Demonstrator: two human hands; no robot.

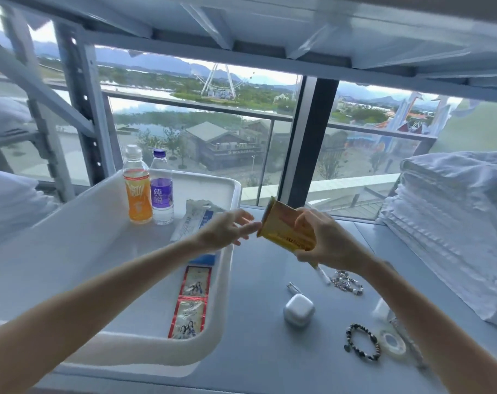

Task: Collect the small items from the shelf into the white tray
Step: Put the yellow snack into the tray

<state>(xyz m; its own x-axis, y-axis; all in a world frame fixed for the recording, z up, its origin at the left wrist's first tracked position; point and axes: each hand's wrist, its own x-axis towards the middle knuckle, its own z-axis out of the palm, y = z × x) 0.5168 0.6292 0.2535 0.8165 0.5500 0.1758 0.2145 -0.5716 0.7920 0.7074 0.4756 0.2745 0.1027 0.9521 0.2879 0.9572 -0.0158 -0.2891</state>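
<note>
My right hand (pixel 331 240) grips a yellow packet (pixel 287 227) and holds it tilted above the shelf, just right of the white tray (pixel 226 280). My left hand (pixel 227 228) hovers open over the tray's right wall, fingertips close to the packet. Inside the tray stand an orange drink bottle (pixel 137 189) and a purple-labelled water bottle (pixel 162 189). A clear wrapped pack (pixel 193 220) and a red sachet strip (pixel 191 302) lie in it too. On the shelf lie a white earbud case (pixel 298 309), a bead bracelet (pixel 362 341), a tape roll (pixel 392 341) and a silver chain (pixel 345 282).
Folded white towels (pixel 452 223) are stacked at the right end of the shelf. A metal shelf board (pixel 270 29) hangs low overhead, and a perforated upright post (pixel 82 109) stands behind the tray. A window with a dark frame bar (pixel 307 137) closes the back.
</note>
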